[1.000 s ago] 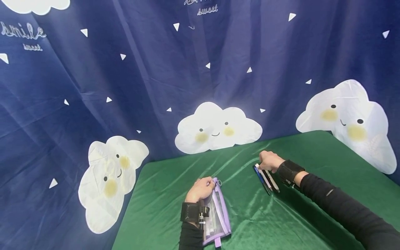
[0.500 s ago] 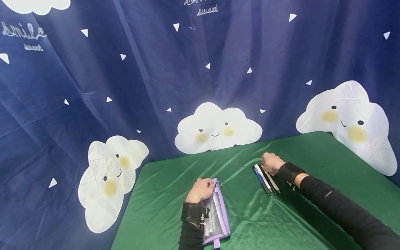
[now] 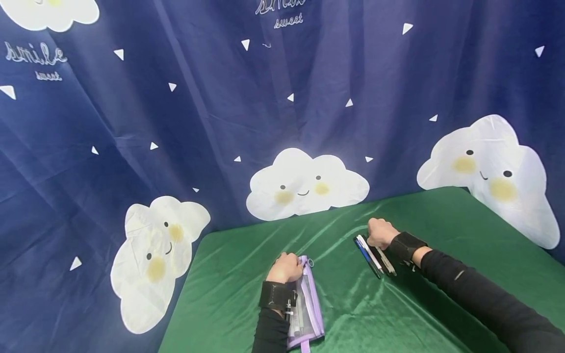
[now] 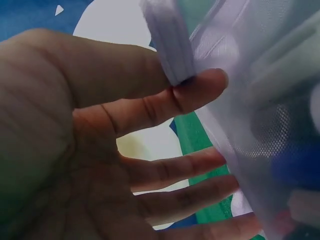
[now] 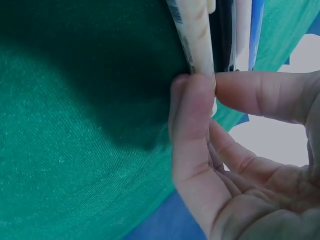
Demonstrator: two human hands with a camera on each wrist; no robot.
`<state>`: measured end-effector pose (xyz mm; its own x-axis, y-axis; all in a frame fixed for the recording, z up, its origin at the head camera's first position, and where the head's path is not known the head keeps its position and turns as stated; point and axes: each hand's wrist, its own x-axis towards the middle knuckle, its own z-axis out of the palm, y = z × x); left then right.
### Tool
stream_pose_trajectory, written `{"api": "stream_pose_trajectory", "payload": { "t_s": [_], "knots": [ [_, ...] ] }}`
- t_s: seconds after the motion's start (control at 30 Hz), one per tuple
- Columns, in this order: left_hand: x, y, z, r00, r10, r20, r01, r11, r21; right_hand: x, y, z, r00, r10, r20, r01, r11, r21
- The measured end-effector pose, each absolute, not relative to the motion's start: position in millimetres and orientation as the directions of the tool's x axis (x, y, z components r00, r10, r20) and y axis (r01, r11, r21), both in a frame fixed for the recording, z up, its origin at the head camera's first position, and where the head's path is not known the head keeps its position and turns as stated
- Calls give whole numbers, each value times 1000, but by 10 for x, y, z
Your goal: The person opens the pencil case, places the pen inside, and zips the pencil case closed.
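Note:
My left hand (image 3: 284,268) pinches the top edge of a see-through mesh pencil case (image 3: 315,308) with lilac trim. In the left wrist view, thumb and index finger hold its lilac zipper strip (image 4: 170,45), the other fingers spread against the mesh. Pale, pen-like shapes show inside the case. Farther right, my right hand (image 3: 382,233) pinches the end of a cream-coloured pen (image 5: 194,32) with barcode-like print, between thumb and index finger. Beside that pen lie a black pen (image 5: 225,35), a white pen (image 5: 243,30) and a blue pen (image 3: 365,252), side by side.
A green cloth (image 3: 229,294) covers the table. Behind and left of it hangs a dark blue curtain (image 3: 212,98) with smiling white clouds (image 3: 304,189). A small metal ring (image 3: 311,263) hangs at the case's upper corner.
My right hand has shifted slightly right across the pens' far ends, uncovering the white pen's tip. The left hand keeps hold of the case. The head view has tilted a little.

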<state>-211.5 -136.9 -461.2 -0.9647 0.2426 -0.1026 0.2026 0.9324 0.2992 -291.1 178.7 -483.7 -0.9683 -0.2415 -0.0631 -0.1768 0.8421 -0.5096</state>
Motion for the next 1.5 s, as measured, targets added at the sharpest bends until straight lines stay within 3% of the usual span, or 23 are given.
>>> {"api": "stream_pose_trajectory", "payload": {
  "t_s": [0.43,1.1,1.27,1.5],
  "knots": [
    [-2135,-1378,-4603,-950,287,-122,240,922,303,-2919,1855,-4659,-971,-229,-76,-156,838,-523],
    [-2108,-1385,-4595,-944,290,-158,225,916,333,-2977,1772,-4455,-977,-212,35,-194,803,-564],
    [-2116,-1399,-4587,-941,300,-156,234,912,337,-2996,1694,-4415,-969,-220,116,-246,780,-575],
    [-2125,-1388,-4569,-942,298,-157,235,916,326,-2958,1594,-4367,-961,-189,201,-275,686,-674]
  ]
}}
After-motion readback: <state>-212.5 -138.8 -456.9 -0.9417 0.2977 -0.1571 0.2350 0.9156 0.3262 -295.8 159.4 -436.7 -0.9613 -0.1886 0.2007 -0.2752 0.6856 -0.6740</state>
